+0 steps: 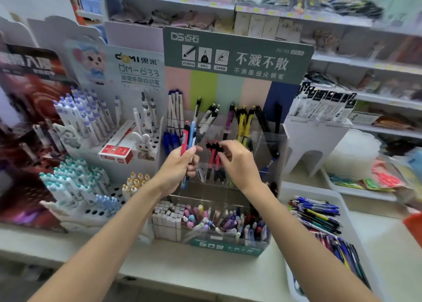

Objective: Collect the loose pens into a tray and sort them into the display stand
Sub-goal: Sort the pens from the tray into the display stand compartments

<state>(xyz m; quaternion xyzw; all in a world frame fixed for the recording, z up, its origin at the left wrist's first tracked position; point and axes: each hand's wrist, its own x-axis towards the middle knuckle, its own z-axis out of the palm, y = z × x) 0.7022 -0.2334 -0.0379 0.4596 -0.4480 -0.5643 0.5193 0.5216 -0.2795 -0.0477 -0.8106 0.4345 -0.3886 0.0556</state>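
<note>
Display stand (pixel 237 57) sorting looks underway, with the tray (pixel 319 193) of loose pens (pixel 317 217) just right of it. The left hand (pixel 178 167) grips spare pens (pixel 188 135); the right hand (pixel 239 160) pinches red pens (pixel 213 162) in 1 middle compartment. Next, probably: let go, then slot a matching spare.

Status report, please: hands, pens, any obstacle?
Left hand grips red and blue pens. Right hand pinches red-and-black pens in clear acrylic display stand. White plastic tray holds many loose pens. No obstacle seen.
</note>
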